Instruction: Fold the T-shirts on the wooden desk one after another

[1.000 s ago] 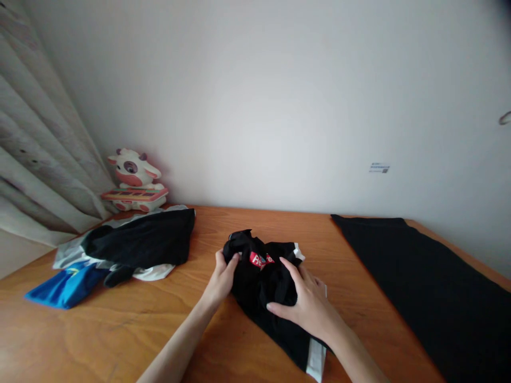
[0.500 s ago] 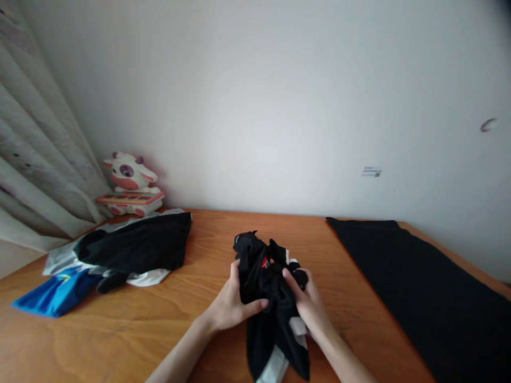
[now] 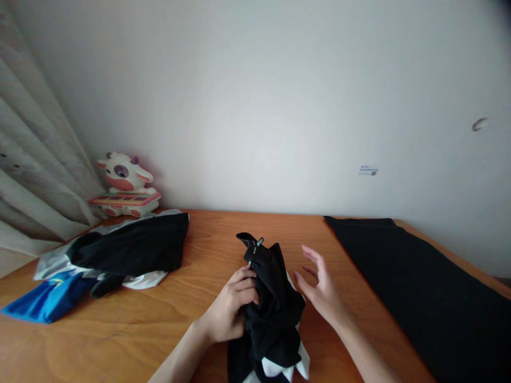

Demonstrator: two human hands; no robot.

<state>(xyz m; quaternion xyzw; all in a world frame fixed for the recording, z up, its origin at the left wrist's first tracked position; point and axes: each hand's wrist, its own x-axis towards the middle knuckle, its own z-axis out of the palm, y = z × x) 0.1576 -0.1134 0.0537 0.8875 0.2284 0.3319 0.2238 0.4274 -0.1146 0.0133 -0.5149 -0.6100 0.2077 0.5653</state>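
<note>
A bunched black garment with white parts (image 3: 275,308) lies crumpled on the wooden table in front of me. Near its top a small label shows, and a dark flap sticks up. My left hand (image 3: 233,306) is closed on the garment's left side, fingers curled into the cloth. My right hand (image 3: 321,290) is off to the right of the garment, apart from it, with fingers spread and nothing held. What kind of garment it is I cannot tell.
Left on the wooden table (image 3: 139,319) lies a heap of clothes with a black piece (image 3: 136,244) and a blue piece (image 3: 51,298). Behind it stands a cow toy with a keyboard (image 3: 126,186). A black cloth (image 3: 415,282) covers the right side. A curtain (image 3: 35,143) hangs at left.
My right hand has let go of the garment and moved off to the right, opening. The garment has turned; its red print is out of sight and a label shows at the top.
</note>
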